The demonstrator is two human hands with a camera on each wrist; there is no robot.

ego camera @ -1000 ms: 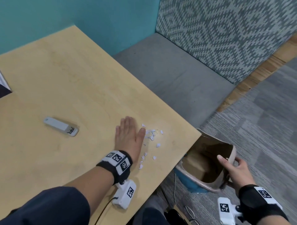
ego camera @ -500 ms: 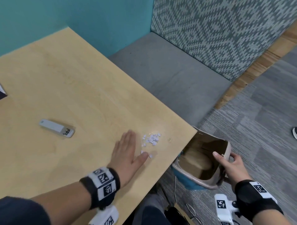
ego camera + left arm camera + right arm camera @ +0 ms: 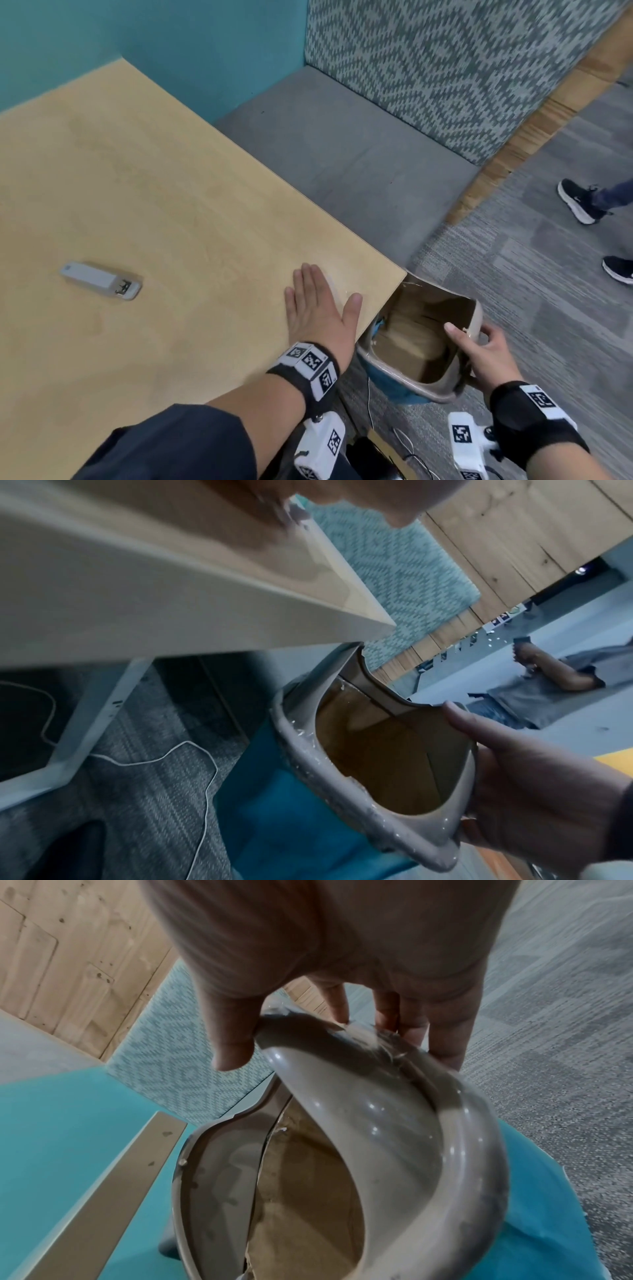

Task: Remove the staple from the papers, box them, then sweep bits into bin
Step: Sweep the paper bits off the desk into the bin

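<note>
My left hand (image 3: 318,305) lies flat, fingers straight, on the wooden table (image 3: 154,205) close to its right corner. The white paper bits are almost all hidden under it; a few (image 3: 295,512) show blurred at the palm's edge in the left wrist view. Just below that corner a blue bin with a grey rim (image 3: 371,356) is tilted toward the table. My right hand (image 3: 476,346) grips its far rim (image 3: 394,1123), thumb (image 3: 229,1042) inside and fingers (image 3: 445,1031) outside. Brown cardboard lines the bin's inside.
A grey staple remover (image 3: 101,284) lies on the table to the left. A grey bench (image 3: 342,154) runs behind the table. Another person's black shoes (image 3: 579,202) stand on the carpet at the right. A white cable (image 3: 192,756) and a table leg (image 3: 85,718) are under the table.
My left hand has slid right across the table to its corner, and the scattered white bits are now covered by it. The right hand keeps the bin under the edge.
</note>
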